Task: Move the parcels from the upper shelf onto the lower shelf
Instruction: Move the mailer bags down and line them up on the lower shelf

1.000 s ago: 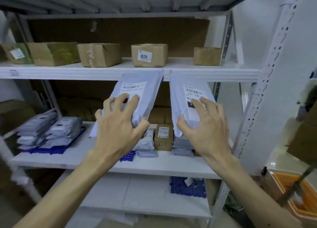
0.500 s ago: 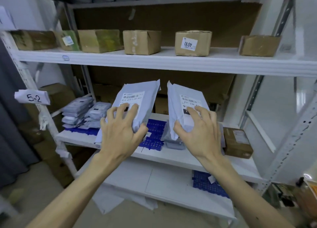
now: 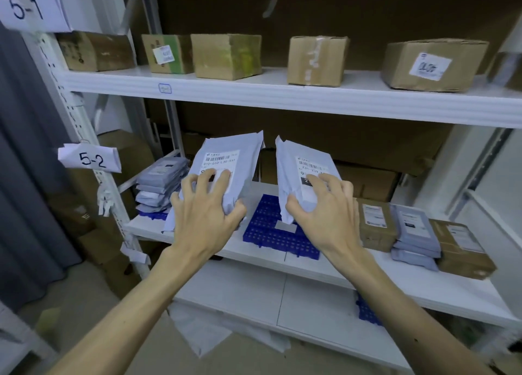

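Observation:
My left hand [image 3: 204, 210] grips a grey mailer parcel [image 3: 234, 154] with a white barcode label, held upright over the lower shelf [image 3: 310, 264]. My right hand [image 3: 324, 213] grips a second grey parcel [image 3: 293, 160], also upright, just right of the first. Both hang above a blue perforated mat [image 3: 268, 230] lying on the lower shelf. Above them, the upper shelf [image 3: 282, 97] carries several brown cardboard boxes, among them one with a white label [image 3: 432, 63].
A stack of grey mailers [image 3: 161, 182] sits at the lower shelf's left. Brown boxes and grey mailers [image 3: 418, 233] are piled at its right. Paper tags "5-1" [image 3: 25, 7] and "5-2" [image 3: 90, 160] hang on the white upright post. A grey curtain [image 3: 25, 177] hangs on the left.
The view has swung left and closer along the shelving. Both hands still grip their parcels and have come down a little, now over the blue mat.

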`<state>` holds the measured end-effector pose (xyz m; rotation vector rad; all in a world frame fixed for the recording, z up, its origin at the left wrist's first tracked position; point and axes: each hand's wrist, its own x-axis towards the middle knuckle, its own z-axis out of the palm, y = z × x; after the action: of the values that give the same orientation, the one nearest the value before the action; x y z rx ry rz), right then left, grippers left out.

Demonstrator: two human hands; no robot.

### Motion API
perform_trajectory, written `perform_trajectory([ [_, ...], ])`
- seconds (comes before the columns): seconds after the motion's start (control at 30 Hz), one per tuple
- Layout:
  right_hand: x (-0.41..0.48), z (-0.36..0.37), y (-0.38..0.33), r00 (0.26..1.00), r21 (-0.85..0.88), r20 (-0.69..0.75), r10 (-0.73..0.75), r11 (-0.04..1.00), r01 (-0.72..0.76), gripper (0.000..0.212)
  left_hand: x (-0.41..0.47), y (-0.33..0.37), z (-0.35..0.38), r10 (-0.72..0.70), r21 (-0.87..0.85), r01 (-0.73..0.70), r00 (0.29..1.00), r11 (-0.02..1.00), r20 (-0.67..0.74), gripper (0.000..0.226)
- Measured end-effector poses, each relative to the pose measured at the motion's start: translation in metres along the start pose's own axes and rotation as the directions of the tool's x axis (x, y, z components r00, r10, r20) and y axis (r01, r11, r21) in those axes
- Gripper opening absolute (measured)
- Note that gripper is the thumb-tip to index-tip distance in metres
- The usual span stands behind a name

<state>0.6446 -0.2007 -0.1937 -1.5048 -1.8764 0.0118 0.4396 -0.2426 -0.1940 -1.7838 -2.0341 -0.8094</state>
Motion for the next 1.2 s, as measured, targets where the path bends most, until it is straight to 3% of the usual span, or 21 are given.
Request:
perform_trajectory([
  [0.33,0.062,0.105,-0.062,0.998,0.023,0.029,-0.049,0.999,0.049,0.057,0.043,-0.108,0.030,-0.088,0.023,0.087,0.996,0.996,0.029,0.074],
  [0.77,0.162,0.252,-0.089,0.990,0.132,0.107,-0.097,0.988,0.082,0.065,0.139,-0.210,0.112,-0.154,0.161,0.142,0.986,0.977,0.060,0.061],
  [1.2,0.200,0.363,-0.115,0.977,-0.047,0.185,-0.108,0.992,0.118,0.059,0.187,-0.302,0.195,-0.132,0.185,0.095,0.970,0.978,0.202,0.065],
])
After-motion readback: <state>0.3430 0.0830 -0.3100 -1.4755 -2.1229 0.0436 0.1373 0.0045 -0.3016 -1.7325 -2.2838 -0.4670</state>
